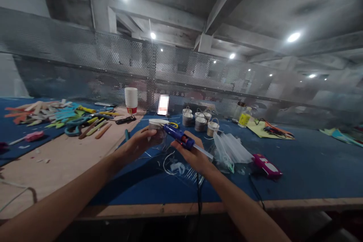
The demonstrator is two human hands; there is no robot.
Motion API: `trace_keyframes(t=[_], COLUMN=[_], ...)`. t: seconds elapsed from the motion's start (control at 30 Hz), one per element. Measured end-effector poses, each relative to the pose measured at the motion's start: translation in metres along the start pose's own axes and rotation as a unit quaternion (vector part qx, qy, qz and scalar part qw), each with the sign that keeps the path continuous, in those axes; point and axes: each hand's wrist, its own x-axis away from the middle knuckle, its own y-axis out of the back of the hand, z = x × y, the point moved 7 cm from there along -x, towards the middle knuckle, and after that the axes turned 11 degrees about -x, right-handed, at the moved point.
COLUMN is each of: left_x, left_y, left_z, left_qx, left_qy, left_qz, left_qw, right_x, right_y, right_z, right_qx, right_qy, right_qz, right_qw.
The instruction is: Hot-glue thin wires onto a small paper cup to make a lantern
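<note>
My left hand (143, 140) is wrapped round a small cup (159, 124) with a pale rim, raised above the blue table top. In my right hand (193, 153) is a blue hot glue gun (179, 136), a clear glue stick (203, 151) jutting from its back end. The gun's nozzle points left and touches or nearly touches the cup's rim; I cannot tell which. Below the hands lie a loop of white cord (167, 166) and several clear sticks (194, 176). Beyond them stand several small buckets with handles (200, 123).
At left are scissors (74, 126), paper strips (36, 111) and a stack of paper cups (131, 98). A lit phone (163, 105) leans at the back. On the right are a plastic bag (231, 149), a magenta case (266, 165), a yellow-labelled bottle (245, 117) and coloured paper (261, 128).
</note>
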Motion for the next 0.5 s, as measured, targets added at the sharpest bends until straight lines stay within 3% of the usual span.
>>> trace_keyframes(t=[0.5], left_x=[-0.004], left_y=[0.011], left_z=[0.003], left_qx=[-0.029], left_qy=[-0.021], left_qz=[-0.054], left_qw=[0.998], right_x=[0.000], right_y=[0.000], right_z=[-0.013], right_qx=[0.063], right_qy=[0.014], right_qz=[0.004], right_qw=[0.998])
